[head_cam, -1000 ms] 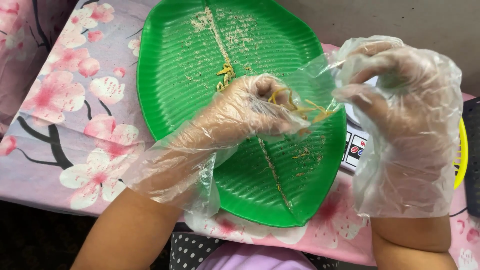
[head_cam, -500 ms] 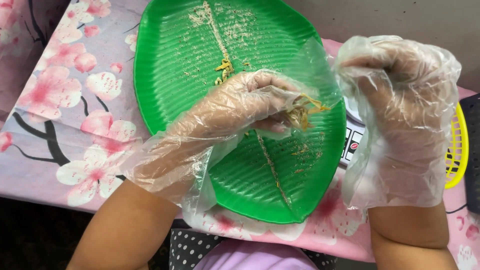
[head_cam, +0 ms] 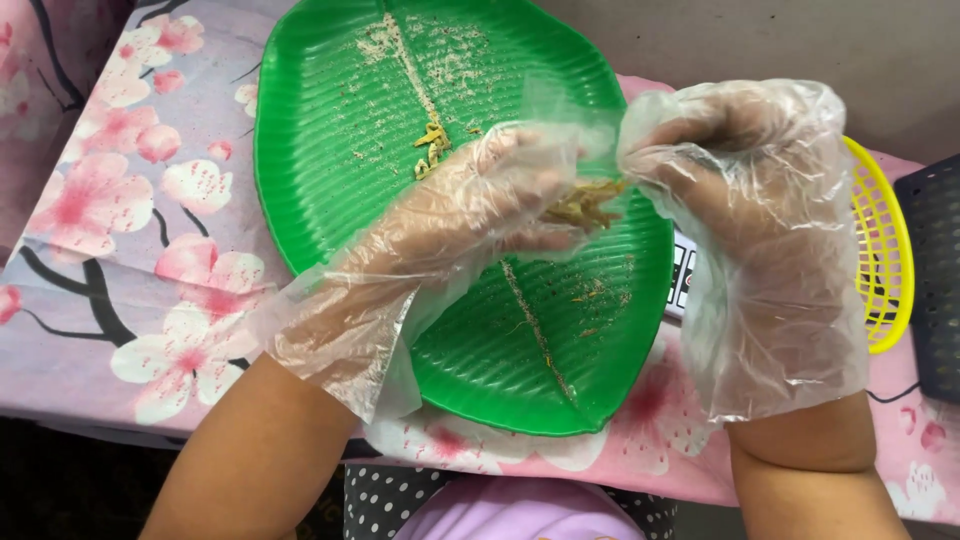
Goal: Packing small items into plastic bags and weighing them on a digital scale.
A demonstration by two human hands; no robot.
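A large green leaf-shaped tray (head_cam: 340, 180) lies on a pink flowered tablecloth. Both my hands wear loose clear plastic gloves and meet above the tray's right half. My left hand (head_cam: 470, 215) pinches a small clump of yellow-brown shredded food (head_cam: 583, 205) at its fingertips. My right hand (head_cam: 740, 190) is curled, its fingers touching the same clump from the right. A smaller bit of the same food (head_cam: 430, 148) lies on the tray's centre rib, with fine crumbs scattered around it.
A yellow plastic basket (head_cam: 880, 260) sits at the right, beside a dark grid-patterned object (head_cam: 935, 280). A small white device with buttons (head_cam: 682, 280) peeks from under the tray's right edge. The flowered tablecloth (head_cam: 130, 200) covers the table to its near edge.
My right hand has moved left and closed in on my left hand's fingertips. The clump of food now sits between both hands instead of in the left alone.
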